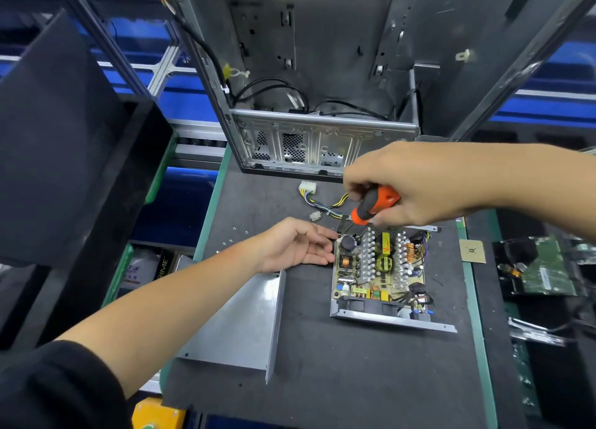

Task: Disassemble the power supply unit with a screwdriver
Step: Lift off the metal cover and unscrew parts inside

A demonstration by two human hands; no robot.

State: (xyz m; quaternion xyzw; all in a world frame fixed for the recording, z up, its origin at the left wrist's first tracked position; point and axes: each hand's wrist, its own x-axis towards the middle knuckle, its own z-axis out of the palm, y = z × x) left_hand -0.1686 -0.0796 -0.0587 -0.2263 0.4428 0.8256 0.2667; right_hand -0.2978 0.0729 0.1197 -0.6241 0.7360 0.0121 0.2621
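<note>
The opened power supply unit (380, 269) lies on the dark mat, its circuit board with heat sinks, coils and capacitors exposed. My right hand (416, 187) grips an orange-and-black screwdriver (374, 205), held over the unit's far left corner; its tip is hidden behind the components. My left hand (295, 245) rests on the mat with straight fingers touching the unit's left wall. The removed grey metal cover (238, 328) lies to the left, near my forearm. A cable bundle with white connectors (311, 196) trails from the unit's far side.
An empty computer case (322, 106) stands open behind the unit. Several small screws (233, 235) lie on the mat (354, 380) left of my left hand. A processor chip (472, 251) and a green circuit board (548, 274) sit to the right. Black panels (64, 138) lean at left.
</note>
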